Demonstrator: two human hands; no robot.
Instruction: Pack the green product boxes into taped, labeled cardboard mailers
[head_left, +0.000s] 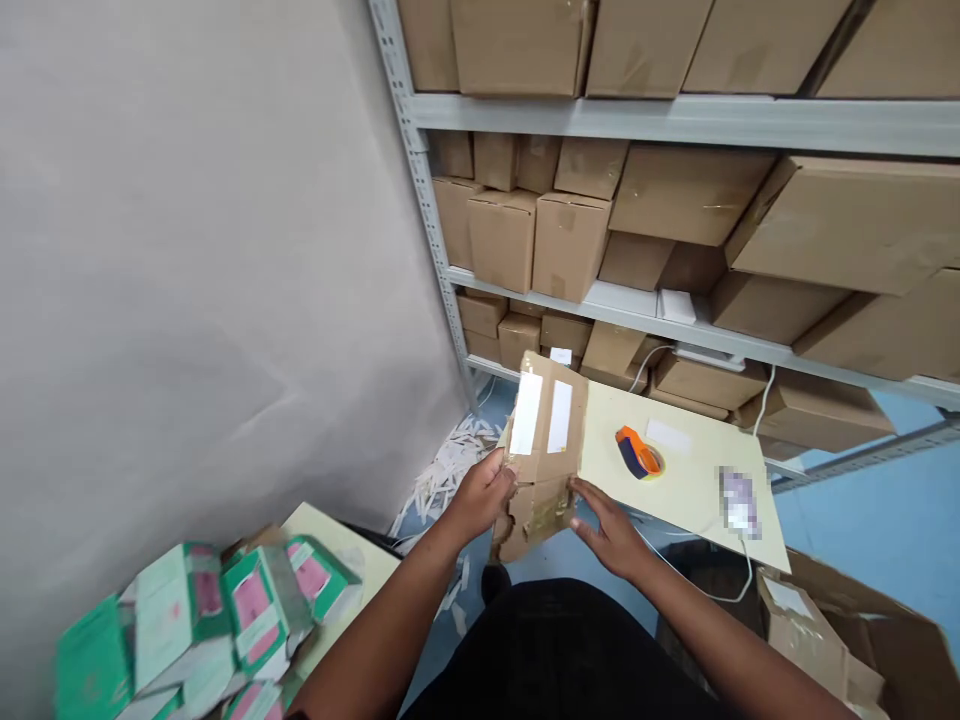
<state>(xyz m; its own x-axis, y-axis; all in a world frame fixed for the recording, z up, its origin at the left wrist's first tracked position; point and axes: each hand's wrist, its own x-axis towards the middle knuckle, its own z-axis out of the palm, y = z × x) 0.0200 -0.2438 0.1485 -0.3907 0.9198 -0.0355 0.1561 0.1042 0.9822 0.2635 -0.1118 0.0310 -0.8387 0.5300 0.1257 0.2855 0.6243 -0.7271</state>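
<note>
A torn piece of flat brown cardboard (551, 465) with two white labels and shiny clear tape is held upright in front of me. My left hand (480, 497) is closed on its left edge, thumb on the near face. At its right edge, the fingertips of my right hand (607, 532) touch the cardboard. That hand's fingers are stretched out, with the thumb apart. Beyond the cardboard, a cream table (701, 475) bears an orange and dark blue tape dispenser (637, 453) with a roll of tape in it.
Metal shelves (637, 115) full of brown boxes stand ahead. Green and pink boxes (255, 605) are piled at lower left. White paper strips (450, 465) litter the floor by the wall. A large open carton (892, 610) stands at lower right. A white cable (739, 590) hangs from the table.
</note>
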